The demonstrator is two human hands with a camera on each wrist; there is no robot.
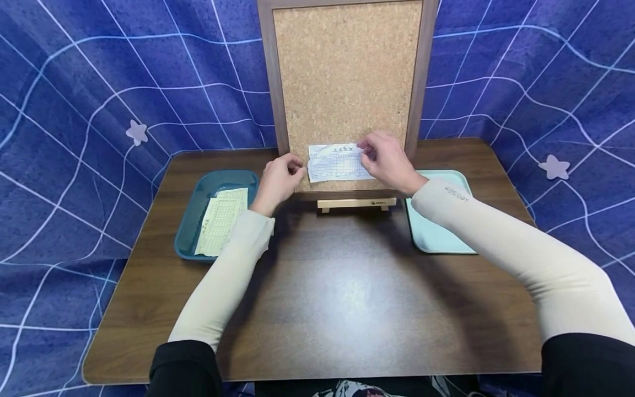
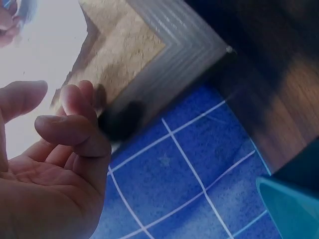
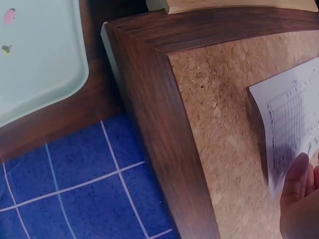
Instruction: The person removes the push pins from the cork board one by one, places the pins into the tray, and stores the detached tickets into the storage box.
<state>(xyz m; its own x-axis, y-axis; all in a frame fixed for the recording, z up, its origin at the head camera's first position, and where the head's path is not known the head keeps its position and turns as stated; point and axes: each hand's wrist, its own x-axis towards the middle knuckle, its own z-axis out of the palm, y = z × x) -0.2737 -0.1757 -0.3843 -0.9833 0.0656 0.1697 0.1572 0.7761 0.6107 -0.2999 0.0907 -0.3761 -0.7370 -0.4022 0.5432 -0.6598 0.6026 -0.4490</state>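
Note:
A white printed form slip (image 1: pixel 334 164) lies against the lower part of the framed cork board (image 1: pixel 347 77). Its right edge stands slightly off the cork in the right wrist view. My right hand (image 1: pixel 389 162) is at the slip's upper right corner, thumb (image 3: pixel 298 172) and fingertips over the paper; I cannot tell whether they pinch it. Beside the slip's left edge is my left hand (image 1: pixel 280 179), fingers loosely bent. A gap shows between its thumb and forefinger (image 2: pixel 72 132) in the left wrist view, with nothing held there.
On the left of the wooden table (image 1: pixel 317 309), a dark teal tray (image 1: pixel 186 237) holds yellow-green printed slips (image 1: pixel 220 220). A pale mint tray (image 1: pixel 436 237) stands on the right, partly behind the right forearm; small pink (image 3: pixel 9 16) and yellow-green items lie in it. A light wooden stand (image 1: pixel 354 203) supports the board.

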